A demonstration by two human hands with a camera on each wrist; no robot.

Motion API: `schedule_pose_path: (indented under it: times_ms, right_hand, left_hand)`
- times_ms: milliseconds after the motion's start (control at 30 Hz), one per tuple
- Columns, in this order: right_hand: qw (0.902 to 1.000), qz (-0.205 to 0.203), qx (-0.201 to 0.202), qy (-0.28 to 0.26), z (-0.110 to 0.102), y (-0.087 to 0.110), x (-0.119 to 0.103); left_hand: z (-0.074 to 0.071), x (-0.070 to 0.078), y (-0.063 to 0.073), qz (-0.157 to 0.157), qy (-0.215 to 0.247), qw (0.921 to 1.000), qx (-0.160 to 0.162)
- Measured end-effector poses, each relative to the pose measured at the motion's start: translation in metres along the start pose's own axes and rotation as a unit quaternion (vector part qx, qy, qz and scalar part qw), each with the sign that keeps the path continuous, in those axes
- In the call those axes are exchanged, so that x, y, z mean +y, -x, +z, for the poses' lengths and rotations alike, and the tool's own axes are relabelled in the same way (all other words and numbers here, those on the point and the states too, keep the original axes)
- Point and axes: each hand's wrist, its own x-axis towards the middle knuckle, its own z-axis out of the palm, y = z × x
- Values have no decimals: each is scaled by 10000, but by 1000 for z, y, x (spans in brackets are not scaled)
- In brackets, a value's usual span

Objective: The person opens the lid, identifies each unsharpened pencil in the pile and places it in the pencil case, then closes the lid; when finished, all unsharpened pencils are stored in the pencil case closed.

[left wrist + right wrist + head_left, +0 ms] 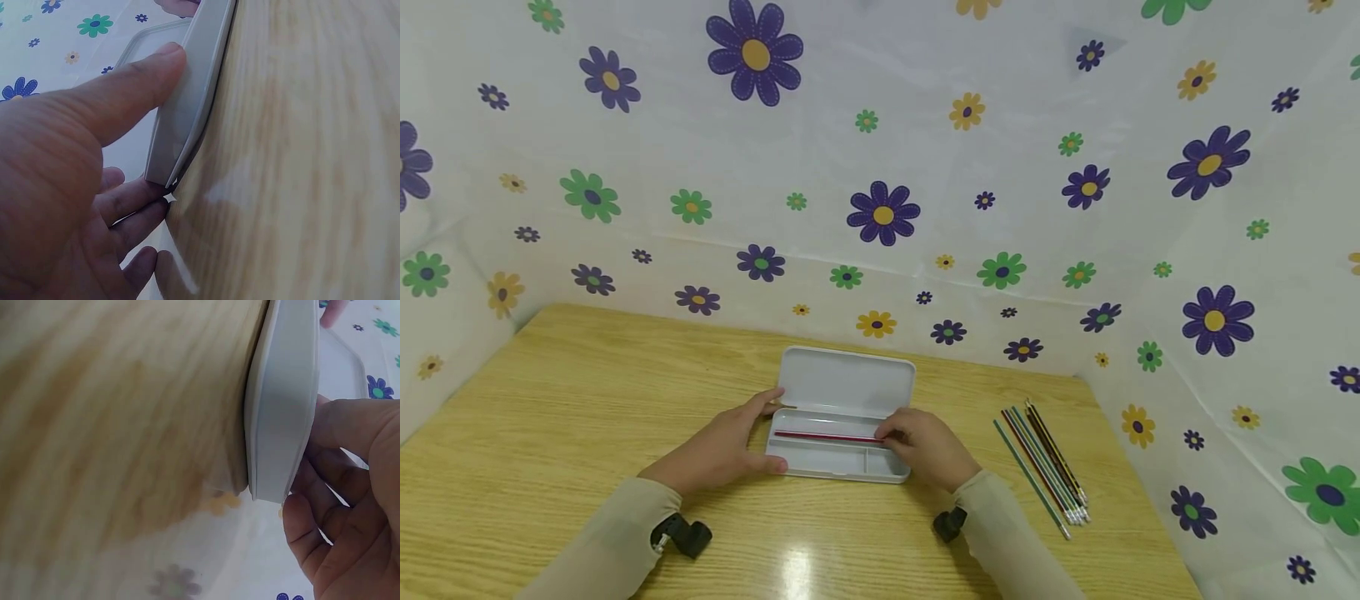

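The white pencil case (827, 458) lies open on the wood-grain surface (587, 392), its lid (850, 382) tipped back along the case's far side. The case's base has 1 long compartment at the back and 2 at the front, the right one smaller. The hands differ: the left hand (718, 450) is spread wide at the case's left end, thumb pressing its front wall, fingers touching that end; the right hand (928, 448) pinches the right end of a red pencil (827, 436), which lies lengthwise over the case's back compartment; whether it touches the bottom, I cannot tell. Well to the right of the case, a bunch of pencils (1047, 464) lies slanted, with 1 green pencil (1030, 475) on the side nearest the case. Behind the case hangs a flowered white cloth (820, 150).
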Motion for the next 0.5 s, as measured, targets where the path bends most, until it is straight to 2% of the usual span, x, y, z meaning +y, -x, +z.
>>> schedule_pose_path:
  times_ms: [500]
  right_hand:
    - [9997,-134,-196,-64,-2,-3,3]
  left_hand:
    - [1,0,0,21,28,10000,14]
